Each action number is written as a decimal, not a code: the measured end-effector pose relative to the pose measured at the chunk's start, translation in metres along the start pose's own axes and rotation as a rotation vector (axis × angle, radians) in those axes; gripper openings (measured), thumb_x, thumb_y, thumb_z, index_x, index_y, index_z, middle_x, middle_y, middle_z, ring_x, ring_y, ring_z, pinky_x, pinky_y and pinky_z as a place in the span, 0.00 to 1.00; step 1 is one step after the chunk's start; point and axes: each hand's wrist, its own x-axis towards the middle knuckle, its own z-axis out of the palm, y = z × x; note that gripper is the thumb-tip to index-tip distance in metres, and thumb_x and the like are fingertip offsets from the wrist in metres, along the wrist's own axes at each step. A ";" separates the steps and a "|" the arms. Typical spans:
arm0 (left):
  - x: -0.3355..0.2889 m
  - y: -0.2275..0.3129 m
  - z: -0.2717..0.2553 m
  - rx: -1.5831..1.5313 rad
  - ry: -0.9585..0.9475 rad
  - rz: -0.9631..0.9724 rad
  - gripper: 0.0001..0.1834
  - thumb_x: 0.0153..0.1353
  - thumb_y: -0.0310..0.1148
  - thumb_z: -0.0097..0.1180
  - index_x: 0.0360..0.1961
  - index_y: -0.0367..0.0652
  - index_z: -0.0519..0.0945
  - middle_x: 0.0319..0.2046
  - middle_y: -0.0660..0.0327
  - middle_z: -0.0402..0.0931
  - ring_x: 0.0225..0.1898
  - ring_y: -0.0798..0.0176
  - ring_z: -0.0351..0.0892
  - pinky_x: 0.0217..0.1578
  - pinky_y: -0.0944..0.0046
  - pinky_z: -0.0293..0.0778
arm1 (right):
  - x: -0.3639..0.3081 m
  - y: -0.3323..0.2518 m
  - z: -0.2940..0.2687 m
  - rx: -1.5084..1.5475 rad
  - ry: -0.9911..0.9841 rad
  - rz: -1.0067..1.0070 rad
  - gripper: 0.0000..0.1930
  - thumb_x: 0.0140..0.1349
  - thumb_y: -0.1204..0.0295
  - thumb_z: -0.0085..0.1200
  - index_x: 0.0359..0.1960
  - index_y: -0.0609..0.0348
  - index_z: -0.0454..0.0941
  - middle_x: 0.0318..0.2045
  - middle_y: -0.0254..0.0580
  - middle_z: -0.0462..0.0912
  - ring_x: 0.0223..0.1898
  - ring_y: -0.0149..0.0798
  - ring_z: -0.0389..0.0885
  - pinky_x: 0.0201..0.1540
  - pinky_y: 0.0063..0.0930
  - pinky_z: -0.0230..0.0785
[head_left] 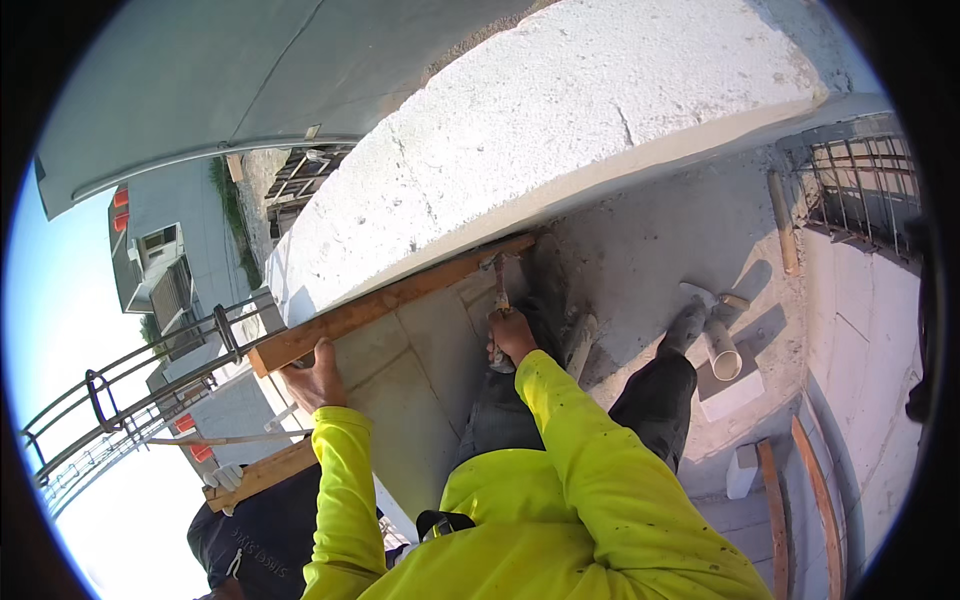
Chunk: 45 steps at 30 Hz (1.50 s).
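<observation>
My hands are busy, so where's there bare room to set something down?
The broad top of the white wall is bare beyond the wooden plank. There's also open floor between that wall, the wood strip and the pipe. It's crowded where your right hand and its tool sit near the plank, and around the pipe, white block and foot.

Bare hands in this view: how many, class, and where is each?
2: left hand at the left end of the wooden board, right hand around the tool. Others may be hidden.
</observation>
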 end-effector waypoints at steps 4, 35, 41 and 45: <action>-0.004 0.008 -0.003 0.384 0.088 -0.244 0.44 0.42 0.49 0.70 0.60 0.38 0.72 0.60 0.44 0.73 0.63 0.42 0.70 0.66 0.39 0.59 | -0.077 -0.042 -0.047 -0.563 0.008 -0.092 0.19 0.68 0.63 0.54 0.45 0.71 0.69 0.23 0.47 0.78 0.17 0.40 0.81 0.18 0.38 0.74; -0.010 0.020 -0.057 -0.059 -0.062 -0.310 0.52 0.45 0.43 0.72 0.71 0.40 0.61 0.75 0.45 0.53 0.77 0.39 0.48 0.68 0.26 0.46 | -0.210 -0.216 0.232 -1.928 -0.780 -1.283 0.37 0.55 0.66 0.74 0.63 0.64 0.68 0.48 0.60 0.78 0.42 0.60 0.81 0.44 0.46 0.77; -0.097 -0.095 -0.124 -0.106 0.977 -0.813 0.29 0.50 0.27 0.67 0.55 0.35 0.72 0.51 0.48 0.74 0.52 0.47 0.77 0.58 0.53 0.71 | -0.196 -0.227 0.236 -1.995 -0.872 -1.316 0.35 0.50 0.69 0.76 0.57 0.64 0.69 0.45 0.59 0.79 0.42 0.63 0.80 0.44 0.50 0.76; -0.114 -0.189 -0.181 0.004 1.007 -0.847 0.48 0.51 0.31 0.70 0.71 0.34 0.59 0.64 0.48 0.69 0.65 0.53 0.69 0.67 0.56 0.62 | -0.195 -0.226 0.238 -1.990 -0.880 -1.321 0.34 0.50 0.70 0.76 0.56 0.65 0.69 0.43 0.60 0.78 0.41 0.64 0.79 0.43 0.50 0.75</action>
